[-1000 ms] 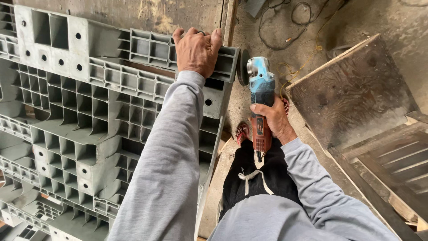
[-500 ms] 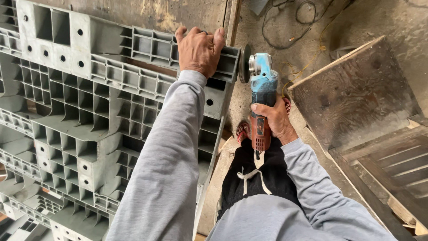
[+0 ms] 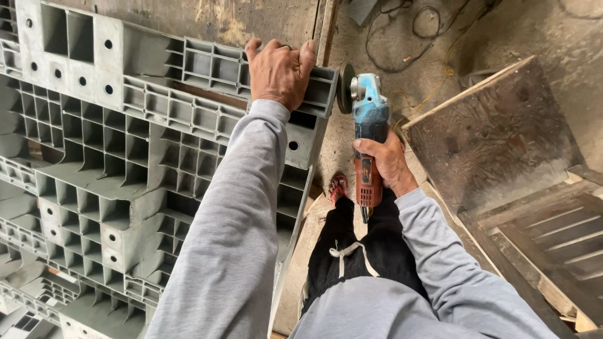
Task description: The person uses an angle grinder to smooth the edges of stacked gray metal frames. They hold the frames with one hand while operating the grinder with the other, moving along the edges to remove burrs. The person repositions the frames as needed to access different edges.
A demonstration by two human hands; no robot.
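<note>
My left hand grips the upper right edge of a large grey ribbed plastic panel that stands on edge in front of me. My right hand holds a blue and red angle grinder by its body, disc pointing up. The disc sits just right of the panel's corner, a small gap from the edge. Both arms wear grey long sleeves.
More grey ribbed panels are stacked at the lower left. A weathered wooden board and slatted wooden frame lie on the right. Cables trail on the dirt floor ahead. My foot in a red sandal stands below the grinder.
The grinder and my right hand have edged slightly left, toward the panel's corner. My left hand keeps its grip on the panel edge.
</note>
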